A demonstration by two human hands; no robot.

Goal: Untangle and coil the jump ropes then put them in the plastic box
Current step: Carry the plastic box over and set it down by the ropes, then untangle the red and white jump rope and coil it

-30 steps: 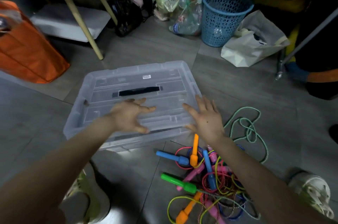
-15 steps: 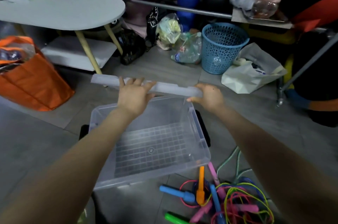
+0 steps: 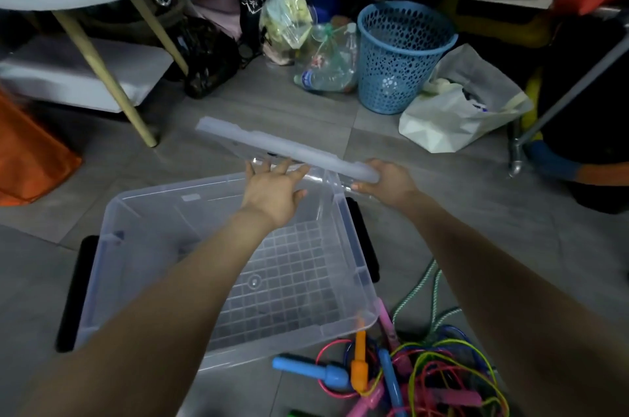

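- Head view: both hands hold the lid [image 3: 286, 147] tilted in the air, left hand [image 3: 274, 190] under its near edge, right hand [image 3: 388, 180] gripping its right end.
- The open box [image 3: 112, 232] sits on the floor below the hands.
- The tangled ropes [image 3: 429, 372] lie under the right forearm, beside the box.

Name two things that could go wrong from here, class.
1. The lid, held tilted by the left hand and right hand, could hit the blue basket or the bags beyond when set down.
2. The tangled ropes lie against the box; they may snag.
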